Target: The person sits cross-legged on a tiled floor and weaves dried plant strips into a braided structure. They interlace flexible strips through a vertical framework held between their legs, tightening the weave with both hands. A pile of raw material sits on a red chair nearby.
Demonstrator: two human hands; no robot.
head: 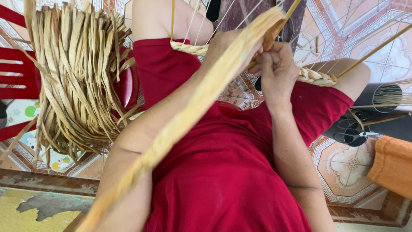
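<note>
My left hand [226, 46] and my right hand [278, 68] meet above my knees, both closed around pale dried straw fibre. A long flat straw strand [184, 120] runs from my hands down along my left forearm toward the lower left. A braided straw rope [318, 77] lies across my knees, its other end [189, 48] showing left of my hands. The right hand pinches the strand where it joins the braid; the exact joint is hidden by my fingers. Thin taut strings [369, 53] rise from the braid.
A thick bundle of dried straw strips [79, 81] hangs over a red plastic chair [17, 77] at left. Black-handled scissors [355, 135] lie on the patterned tile floor [347, 167] at right, beside an orange cloth [392, 165] and a dark cylinder [386, 96].
</note>
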